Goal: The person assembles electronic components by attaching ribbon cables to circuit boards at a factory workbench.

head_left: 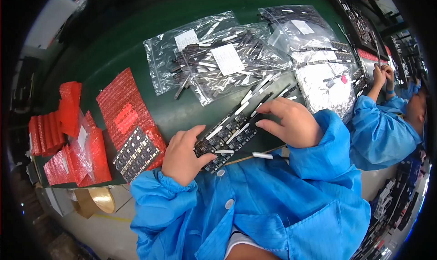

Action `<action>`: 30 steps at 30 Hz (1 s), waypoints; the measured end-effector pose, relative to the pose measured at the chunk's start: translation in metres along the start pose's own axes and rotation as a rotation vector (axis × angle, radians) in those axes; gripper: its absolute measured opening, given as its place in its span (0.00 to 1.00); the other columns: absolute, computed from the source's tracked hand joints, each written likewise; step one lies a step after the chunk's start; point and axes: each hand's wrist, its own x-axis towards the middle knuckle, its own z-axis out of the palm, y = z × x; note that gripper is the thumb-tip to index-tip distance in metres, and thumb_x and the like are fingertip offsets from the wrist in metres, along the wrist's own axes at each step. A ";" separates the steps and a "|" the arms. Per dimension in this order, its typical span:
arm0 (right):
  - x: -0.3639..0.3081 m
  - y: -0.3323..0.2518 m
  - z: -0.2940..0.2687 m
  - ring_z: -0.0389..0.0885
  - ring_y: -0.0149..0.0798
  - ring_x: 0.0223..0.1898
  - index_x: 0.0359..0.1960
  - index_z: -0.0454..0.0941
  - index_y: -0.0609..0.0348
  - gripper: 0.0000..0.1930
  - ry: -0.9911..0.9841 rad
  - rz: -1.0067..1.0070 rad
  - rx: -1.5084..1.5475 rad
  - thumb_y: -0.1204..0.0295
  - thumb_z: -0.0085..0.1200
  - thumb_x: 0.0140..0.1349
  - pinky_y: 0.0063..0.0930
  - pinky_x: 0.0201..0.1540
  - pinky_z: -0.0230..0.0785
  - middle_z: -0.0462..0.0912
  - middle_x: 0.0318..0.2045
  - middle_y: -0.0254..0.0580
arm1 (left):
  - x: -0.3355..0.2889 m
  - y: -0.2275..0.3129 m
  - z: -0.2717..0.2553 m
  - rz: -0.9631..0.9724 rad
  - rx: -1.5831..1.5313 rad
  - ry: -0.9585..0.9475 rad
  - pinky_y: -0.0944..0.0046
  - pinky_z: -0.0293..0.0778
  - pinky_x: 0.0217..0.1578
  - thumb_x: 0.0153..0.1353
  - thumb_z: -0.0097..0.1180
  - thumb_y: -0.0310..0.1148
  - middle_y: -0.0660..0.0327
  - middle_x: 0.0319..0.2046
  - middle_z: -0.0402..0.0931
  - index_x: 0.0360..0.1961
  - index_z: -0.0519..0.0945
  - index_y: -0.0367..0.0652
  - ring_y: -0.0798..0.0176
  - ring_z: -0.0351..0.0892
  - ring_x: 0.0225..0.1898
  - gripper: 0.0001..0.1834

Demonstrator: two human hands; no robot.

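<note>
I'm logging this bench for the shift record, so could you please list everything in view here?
Circuit board panel: one, black, on the table edge under both hands.
Small strips: many, white and black, loose on and beside the panel; one white strip lies at the edge.
Clear bags: several, holding dark strips, far side of the table.
Second board panel: one, dark, on red wrap at left.
Red bubble wrap: several sheets and stacks, left side.
Table: one, dark green.
Co-worker: one, blue coat, at right.
Left hand: grips the panel's near end.
Right hand: fingers rest on the panel's far end.
</note>
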 end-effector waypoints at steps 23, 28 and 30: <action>0.007 -0.008 -0.012 0.77 0.44 0.34 0.35 0.77 0.58 0.12 0.107 -0.556 -0.090 0.75 0.60 0.45 0.35 0.39 0.69 0.79 0.29 0.41 | -0.015 0.054 -0.058 0.187 -0.587 0.231 0.72 0.71 0.33 0.46 0.59 0.14 0.60 0.27 0.74 0.49 0.70 0.36 0.71 0.73 0.30 0.27; 0.007 -0.004 -0.023 0.78 0.46 0.29 0.32 0.78 0.58 0.10 0.183 -0.617 -0.008 0.75 0.60 0.45 0.36 0.32 0.70 0.79 0.26 0.42 | -0.011 0.065 -0.066 0.282 -0.562 0.285 0.70 0.71 0.34 0.43 0.61 0.14 0.58 0.27 0.74 0.49 0.70 0.35 0.68 0.74 0.31 0.28; 0.007 0.000 -0.028 0.78 0.46 0.27 0.32 0.78 0.58 0.10 0.215 -0.631 0.014 0.76 0.59 0.45 0.36 0.30 0.70 0.79 0.26 0.43 | -0.006 0.069 -0.068 0.320 -0.516 0.295 0.69 0.72 0.34 0.42 0.62 0.13 0.58 0.27 0.75 0.49 0.70 0.35 0.67 0.75 0.31 0.29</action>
